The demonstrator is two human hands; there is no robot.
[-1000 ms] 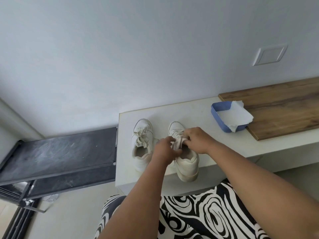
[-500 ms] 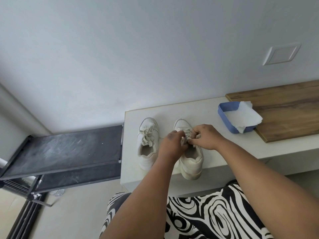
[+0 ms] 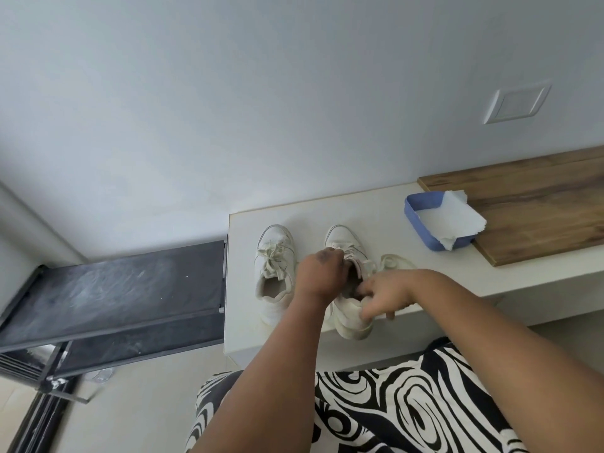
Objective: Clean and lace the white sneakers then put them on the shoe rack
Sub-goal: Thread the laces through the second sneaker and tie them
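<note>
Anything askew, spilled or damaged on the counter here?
Mild oddities only. The torn paper towel hangs over the blue tray's rim. The right sneaker's heel overhangs the counter edge, its lace trailing loose. No spill visible.

Single head-worn wide-angle view, set above and behind the hands [image 3: 353, 282], facing forward and steeply down, close range with both forearms filling the lower frame, worktop [image 3: 359, 207] directly beneath the hands, wall beyond them, floor to their left, no second view
</note>
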